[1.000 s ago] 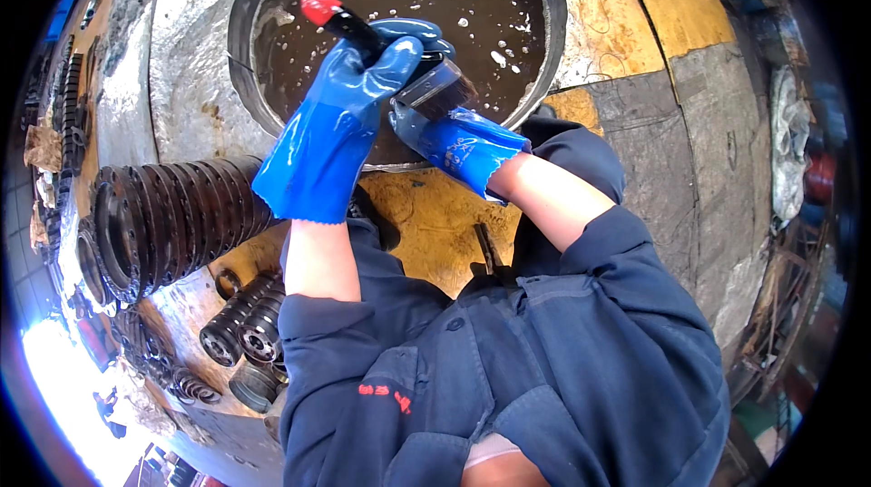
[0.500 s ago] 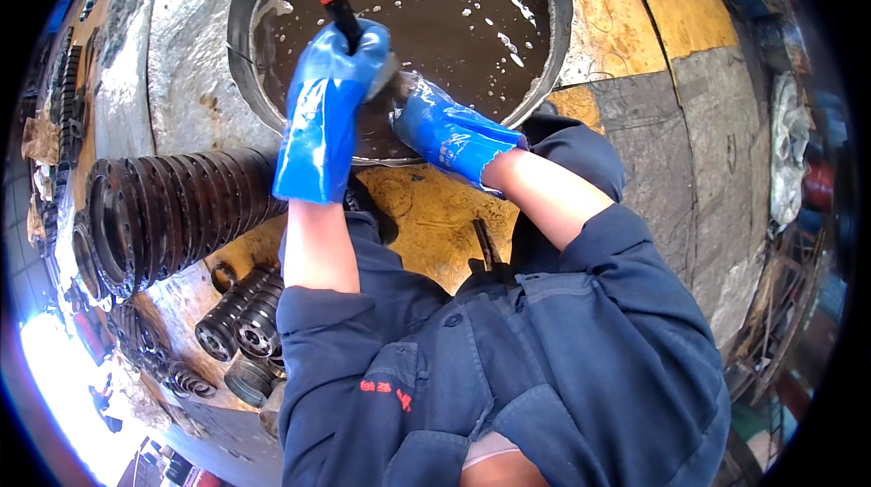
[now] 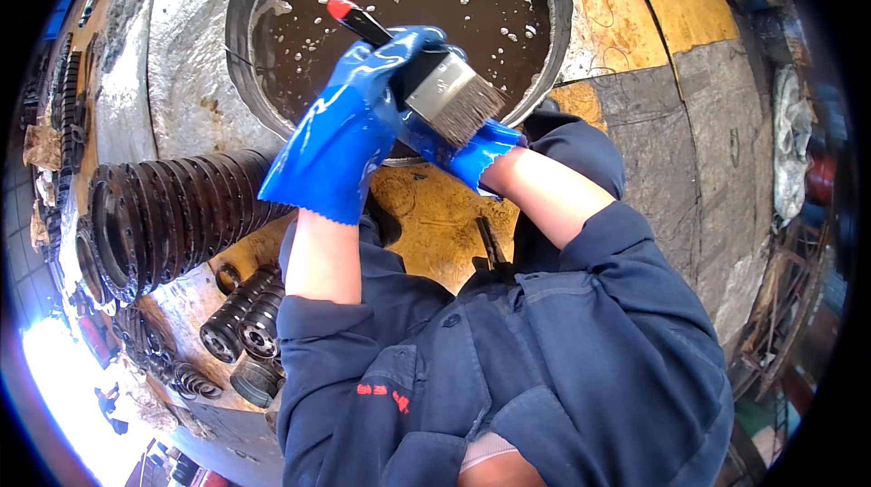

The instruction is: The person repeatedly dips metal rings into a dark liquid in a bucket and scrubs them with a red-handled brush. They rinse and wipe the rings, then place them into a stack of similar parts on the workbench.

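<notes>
My left hand point(image 3: 363, 92), in a blue rubber glove, is closed round the black handle of a wide paintbrush point(image 3: 443, 88). The handle's red tip points up and left; the metal ferrule and grey-brown bristles slant down to the right, over my right glove. My right hand point(image 3: 483, 153), also gloved in blue, lies behind the brush at the near rim of a round basin point(image 3: 564, 11). Its fingers are hidden by the brush and left hand, so whether it holds anything does not show. Dark brown liquid with patches of foam is in the basin.
Left of my knees lies a long row of dark metal rings point(image 3: 172, 215). Nearer stand dark cylindrical metal parts point(image 3: 240, 319) and a coil spring point(image 3: 195, 380). Grey sheeting point(image 3: 653, 142) covers the yellow floor at right, and a crumpled plastic bag point(image 3: 789, 147) sits farther right.
My left hand has turned and tipped the brush, bringing its ferrule and bristles into view on the right. The right hand has become more covered. Foam patches have shifted in the liquid.
</notes>
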Demonstrator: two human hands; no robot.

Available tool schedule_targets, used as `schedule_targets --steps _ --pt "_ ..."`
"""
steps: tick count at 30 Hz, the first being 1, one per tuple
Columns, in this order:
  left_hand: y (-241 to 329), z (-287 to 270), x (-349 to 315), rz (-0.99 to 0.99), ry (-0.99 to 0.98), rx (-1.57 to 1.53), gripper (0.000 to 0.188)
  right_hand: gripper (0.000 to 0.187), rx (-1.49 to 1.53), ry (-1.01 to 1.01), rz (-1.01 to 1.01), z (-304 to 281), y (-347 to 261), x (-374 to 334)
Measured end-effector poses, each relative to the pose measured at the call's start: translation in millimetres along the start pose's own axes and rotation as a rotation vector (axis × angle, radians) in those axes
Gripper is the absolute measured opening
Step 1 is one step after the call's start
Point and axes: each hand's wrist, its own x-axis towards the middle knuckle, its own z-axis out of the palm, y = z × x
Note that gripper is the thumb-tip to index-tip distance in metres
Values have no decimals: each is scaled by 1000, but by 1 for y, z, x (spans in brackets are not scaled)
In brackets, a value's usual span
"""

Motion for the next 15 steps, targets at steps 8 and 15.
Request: schedule_targets --steps 8,15 --pt "15 8 6 6 -14 192 33 28 -89 -90 187 29 31 36" --pt "7 -14 39 -47 306 422 34 13 2025 715 842 87 110 111"
